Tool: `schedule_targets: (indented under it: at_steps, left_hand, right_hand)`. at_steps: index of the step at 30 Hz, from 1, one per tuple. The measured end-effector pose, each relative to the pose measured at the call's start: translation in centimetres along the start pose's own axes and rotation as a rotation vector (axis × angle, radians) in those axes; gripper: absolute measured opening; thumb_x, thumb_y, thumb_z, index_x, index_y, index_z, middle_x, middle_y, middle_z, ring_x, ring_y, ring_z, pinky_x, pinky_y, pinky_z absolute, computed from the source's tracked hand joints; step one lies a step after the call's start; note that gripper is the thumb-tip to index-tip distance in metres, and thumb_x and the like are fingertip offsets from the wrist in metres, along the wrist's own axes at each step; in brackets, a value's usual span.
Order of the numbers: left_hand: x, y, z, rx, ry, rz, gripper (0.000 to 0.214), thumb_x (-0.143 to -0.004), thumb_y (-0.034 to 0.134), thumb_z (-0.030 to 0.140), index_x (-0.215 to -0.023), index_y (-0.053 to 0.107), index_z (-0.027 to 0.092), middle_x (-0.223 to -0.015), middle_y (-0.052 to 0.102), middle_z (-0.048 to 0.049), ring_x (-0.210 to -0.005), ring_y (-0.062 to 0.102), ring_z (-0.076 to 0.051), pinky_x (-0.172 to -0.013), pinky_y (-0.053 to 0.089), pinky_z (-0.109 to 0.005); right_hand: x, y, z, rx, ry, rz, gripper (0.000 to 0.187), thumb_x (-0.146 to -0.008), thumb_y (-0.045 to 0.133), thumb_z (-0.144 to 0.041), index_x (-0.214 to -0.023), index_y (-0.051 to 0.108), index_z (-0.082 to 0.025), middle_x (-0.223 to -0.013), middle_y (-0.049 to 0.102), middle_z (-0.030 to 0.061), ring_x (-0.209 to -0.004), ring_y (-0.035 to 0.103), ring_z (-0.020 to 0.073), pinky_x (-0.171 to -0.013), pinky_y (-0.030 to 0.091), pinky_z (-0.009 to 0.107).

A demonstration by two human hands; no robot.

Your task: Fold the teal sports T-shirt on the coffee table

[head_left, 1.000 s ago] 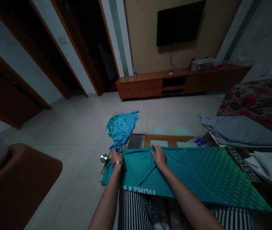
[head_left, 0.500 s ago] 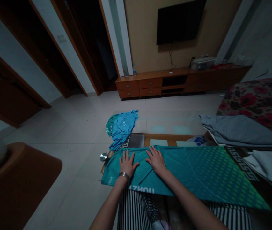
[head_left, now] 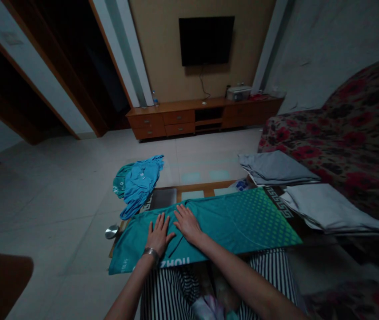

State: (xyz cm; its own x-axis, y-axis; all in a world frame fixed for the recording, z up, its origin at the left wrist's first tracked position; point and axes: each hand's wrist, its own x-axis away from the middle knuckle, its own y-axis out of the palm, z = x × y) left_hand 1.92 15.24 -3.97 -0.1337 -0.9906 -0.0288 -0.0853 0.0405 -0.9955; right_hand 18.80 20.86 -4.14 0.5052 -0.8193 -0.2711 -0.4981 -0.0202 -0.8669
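Note:
A teal shirt (head_left: 216, 222) with white lettering and a green dotted pattern lies folded lengthwise across the low table in front of me. Flat on its left part rests my left hand (head_left: 158, 234), fingers spread, a silver bracelet at the wrist. My right hand (head_left: 188, 226) also presses flat on the cloth, just right of the left one, with its fingers stretched out. Neither hand grips the fabric. Beyond the shirt, a crumpled blue garment (head_left: 142, 178) overlaps a darker green garment (head_left: 121, 181) at the table's far left corner.
On the right end of the table lie a folded grey garment pile (head_left: 277, 166) and a folded white pile (head_left: 336, 206). A floral sofa (head_left: 322, 129) stands to the right. A round metal object (head_left: 112, 231) sits by the table's left edge. The TV cabinet (head_left: 179, 120) is far ahead.
My view has turned to the right, so the table and both hands appear further left. The hands stay flat on the teal shirt at nearly the same spots.

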Motion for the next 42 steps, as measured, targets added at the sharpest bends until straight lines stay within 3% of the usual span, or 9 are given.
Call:
schedule_targets:
  at_steps: [6,10,17,23,27,30,32,35,42]
  left_hand:
    - [-0.9,-0.8,1.0,-0.006,0.083,0.066,0.057,-0.089,0.039,0.043,-0.143,0.031,0.026,-0.153,0.016,-0.0029,-0.141,0.011,-0.024,-0.11,0.017,-0.053]
    - [-2.6,-1.8,3.6,0.038,0.173,0.024,0.053,-0.09,0.038,0.04,-0.142,0.033,0.028,-0.151,0.023,-0.0021,-0.141,0.016,-0.022,-0.111,0.015,-0.051]
    - [-7.1,-1.7,7.1,0.015,0.164,-0.02,0.055,-0.092,0.033,0.041,-0.143,0.031,0.021,-0.152,0.02,-0.0059,-0.14,0.017,-0.022,-0.111,0.019,-0.049]
    - [-8.6,-0.7,7.3,0.0,0.163,-0.042,0.058,-0.093,0.03,0.045,-0.144,0.027,0.019,-0.152,0.017,-0.006,-0.141,0.015,-0.021,-0.111,0.018,-0.049]
    - [-8.5,-0.7,7.1,-0.018,0.179,-0.049,0.057,-0.093,0.031,0.043,-0.144,0.027,0.019,-0.152,0.019,-0.0063,-0.141,0.016,-0.021,-0.11,0.019,-0.047]
    - [-9.2,-1.4,8.0,-0.051,0.138,-0.007,0.052,-0.092,0.036,0.041,-0.139,0.039,0.021,-0.15,0.029,-0.0073,-0.138,0.023,-0.023,-0.107,0.025,-0.047]
    - [-10.6,-2.3,9.8,-0.049,0.107,0.079,0.047,-0.091,0.038,0.04,-0.133,0.048,0.02,-0.145,0.037,-0.0095,-0.134,0.03,-0.025,-0.103,0.029,-0.046]
    - [-14.2,-4.0,14.7,0.049,0.15,0.151,0.041,-0.091,0.039,0.037,-0.125,0.054,0.018,-0.136,0.048,-0.0113,-0.125,0.04,-0.026,-0.099,0.034,-0.043]
    - [-24.9,-5.5,30.4,0.274,0.226,-0.107,0.042,-0.085,0.054,0.033,-0.123,0.053,0.017,-0.127,0.055,-0.0113,-0.118,0.047,-0.024,-0.094,0.038,-0.034]
  right_hand:
    - [4.4,-2.9,2.6,-0.015,0.081,0.051,0.048,-0.087,0.053,-0.036,-0.131,0.049,-0.017,-0.142,0.041,0.0106,-0.136,0.028,0.0224,-0.109,0.03,0.043]
    - [8.1,-6.9,4.9,-0.068,0.162,0.233,0.041,-0.091,0.043,-0.031,-0.13,0.05,-0.018,-0.137,0.048,0.0086,-0.132,0.034,0.0209,-0.107,0.034,0.042]
    - [17.3,-12.9,13.9,0.046,0.44,0.476,0.04,-0.094,0.033,-0.028,-0.12,0.058,-0.012,-0.12,0.06,0.0111,-0.12,0.045,0.0219,-0.102,0.038,0.042]
    - [24.1,-14.9,20.0,0.2,0.604,0.53,0.04,-0.093,0.032,-0.031,-0.114,0.061,-0.011,-0.114,0.061,0.0134,-0.114,0.048,0.023,-0.098,0.039,0.042]
    - [26.2,-16.2,21.0,0.302,0.776,0.501,0.039,-0.092,0.035,-0.032,-0.114,0.06,-0.012,-0.112,0.06,0.015,-0.108,0.049,0.0246,-0.093,0.039,0.041]
    - [26.6,-17.4,20.7,0.394,0.953,0.437,0.039,-0.089,0.043,-0.035,-0.118,0.057,-0.013,-0.109,0.059,0.0155,-0.103,0.049,0.0275,-0.084,0.04,0.04]
    - [26.5,-18.2,20.6,0.454,1.05,0.392,0.041,-0.087,0.049,-0.037,-0.119,0.055,-0.013,-0.105,0.059,0.0159,-0.098,0.05,0.0291,-0.079,0.039,0.039]
    - [26.2,-19.5,20.6,0.509,1.126,0.327,0.04,-0.084,0.055,-0.038,-0.115,0.056,-0.013,-0.099,0.059,0.0168,-0.095,0.051,0.0304,-0.074,0.037,0.038]
    - [25.5,-21.3,21.8,0.391,1.184,0.185,0.023,-0.077,0.065,-0.031,-0.093,0.059,-0.016,-0.088,0.064,0.013,-0.09,0.058,0.0277,-0.075,0.036,0.036]
